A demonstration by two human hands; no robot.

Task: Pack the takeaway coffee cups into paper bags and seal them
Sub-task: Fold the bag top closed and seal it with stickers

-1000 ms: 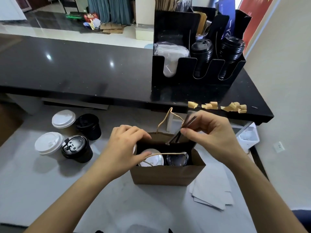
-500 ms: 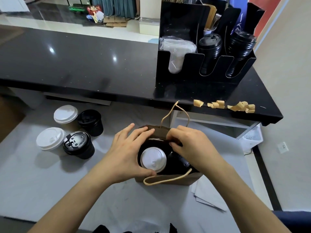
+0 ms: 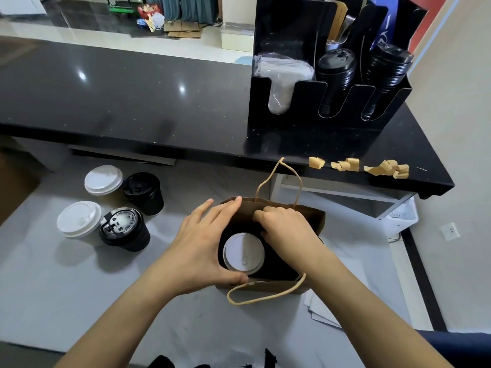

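A brown paper bag [image 3: 317, 221] stands open on the pale lower counter. Inside it sits a white-lidded cup [image 3: 243, 254]; anything to the right of that cup is hidden under my right wrist. My left hand [image 3: 196, 248] is spread around the bag's left side, thumb on the near rim. My right hand [image 3: 284, 229] reaches into the bag with its fingers curled at the far wall, and I cannot see what they hold. Two white-lidded cups [image 3: 79, 219] and two black cups [image 3: 123, 228] wait in a group to the left.
A raised black counter [image 3: 132, 102] runs behind, carrying a black organizer [image 3: 326, 134] with lid stacks. Several curled brown tape pieces [image 3: 345, 164] stick along its front edge. White paper sheets [image 3: 324, 312] lie right of the bag. A wall closes the right side.
A second ago my right hand held dark sticks above the bag; it has since dropped inside the bag. My left hand moved from the near handle to the bag's left side.
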